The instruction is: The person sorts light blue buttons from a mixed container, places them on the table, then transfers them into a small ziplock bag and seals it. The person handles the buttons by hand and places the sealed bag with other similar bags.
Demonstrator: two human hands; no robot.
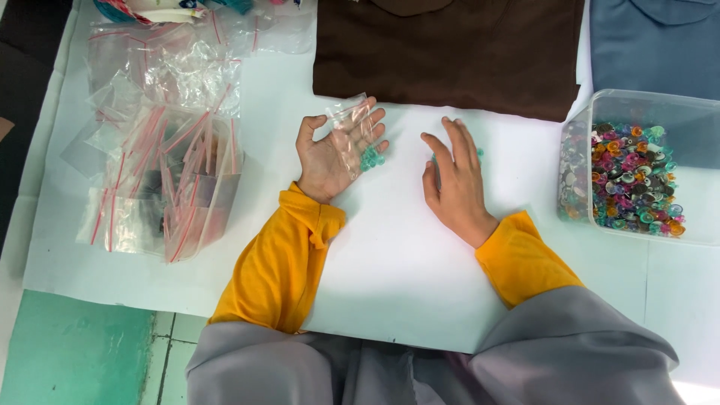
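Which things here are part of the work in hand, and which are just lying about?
In use:
- left hand holding a small clear bag
- teal beads at its fingertips
- right hand flat over more beads
- clear box of mixed beads
- pile of empty bags

Lying about:
- brown cloth
- blue cloth
- white sheet

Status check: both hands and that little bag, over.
Left hand palm up, holding small clear zip bag with teal beads. Right hand flat on white sheet, covering loose beads. Nothing between them.
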